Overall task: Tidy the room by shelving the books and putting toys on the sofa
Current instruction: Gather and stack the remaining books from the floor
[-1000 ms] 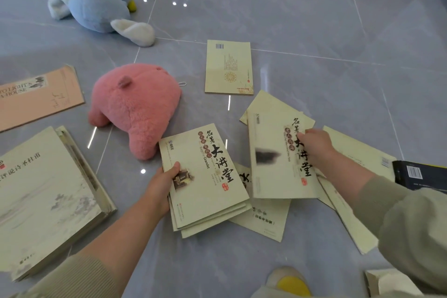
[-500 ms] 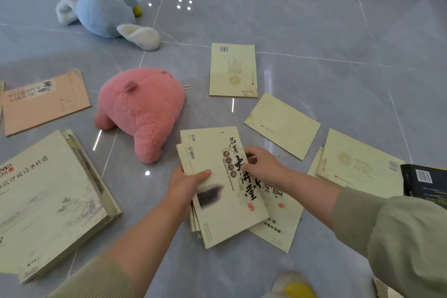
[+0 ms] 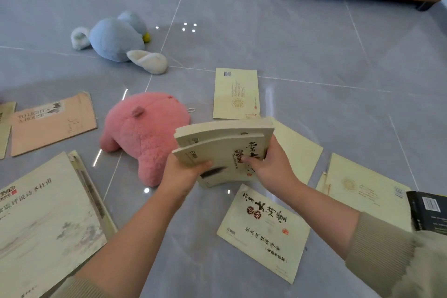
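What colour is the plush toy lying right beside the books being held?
Pink all over; the plush toy shows best in the head view.

Stack of cream books (image 3: 221, 145) held tilted just beside the pink plush pig (image 3: 145, 133) — blue plush (image 3: 116, 41) lying beyond it.

Glossy tiled floor (image 3: 302, 31), fuzzy cloth pink plush (image 3: 145, 133), matt paper books (image 3: 222, 147)

Brightly, softly lit; faint shadows only. White glare dots on the glossy floor (image 3: 314, 43) beyond the left hand (image 3: 180, 176) and right hand (image 3: 271, 169), bright streaks left of both. Print on the gripped books (image 3: 217, 143) smeared. Tile seams bowed near edges; sleeve (image 3: 399, 261) blurred.
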The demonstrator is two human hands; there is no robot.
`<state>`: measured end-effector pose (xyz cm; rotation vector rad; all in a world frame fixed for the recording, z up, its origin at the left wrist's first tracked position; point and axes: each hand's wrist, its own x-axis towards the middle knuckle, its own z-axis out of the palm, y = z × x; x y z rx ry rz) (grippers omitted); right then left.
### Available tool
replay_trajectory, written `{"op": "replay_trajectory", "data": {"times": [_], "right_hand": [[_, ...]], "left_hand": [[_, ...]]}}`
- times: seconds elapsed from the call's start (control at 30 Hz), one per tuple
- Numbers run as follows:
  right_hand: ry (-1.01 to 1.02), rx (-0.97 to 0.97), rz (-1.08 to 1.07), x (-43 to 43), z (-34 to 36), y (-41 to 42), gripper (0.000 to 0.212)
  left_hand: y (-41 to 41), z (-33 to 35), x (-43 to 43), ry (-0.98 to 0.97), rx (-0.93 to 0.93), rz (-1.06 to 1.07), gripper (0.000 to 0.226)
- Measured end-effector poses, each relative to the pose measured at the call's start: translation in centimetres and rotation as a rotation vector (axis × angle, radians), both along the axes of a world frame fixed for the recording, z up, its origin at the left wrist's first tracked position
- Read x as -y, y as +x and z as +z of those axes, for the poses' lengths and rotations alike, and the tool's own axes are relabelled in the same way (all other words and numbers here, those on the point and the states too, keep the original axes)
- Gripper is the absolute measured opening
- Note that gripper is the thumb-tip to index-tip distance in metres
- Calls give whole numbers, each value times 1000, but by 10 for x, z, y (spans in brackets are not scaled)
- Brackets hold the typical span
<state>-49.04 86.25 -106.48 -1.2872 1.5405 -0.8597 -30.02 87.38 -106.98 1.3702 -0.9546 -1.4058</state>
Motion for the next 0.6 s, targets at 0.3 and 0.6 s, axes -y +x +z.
{"op": "replay_trajectory", "data": {"times": [0.3,0.6], "right_hand": [[4,49,28,-7,11,-3,48],[-65,320,-205,-21,40,19,29]], "left_hand": [[-2,18,3,-5,-80,-114,84],[-24,41,2,-35,9,201,33]]}}
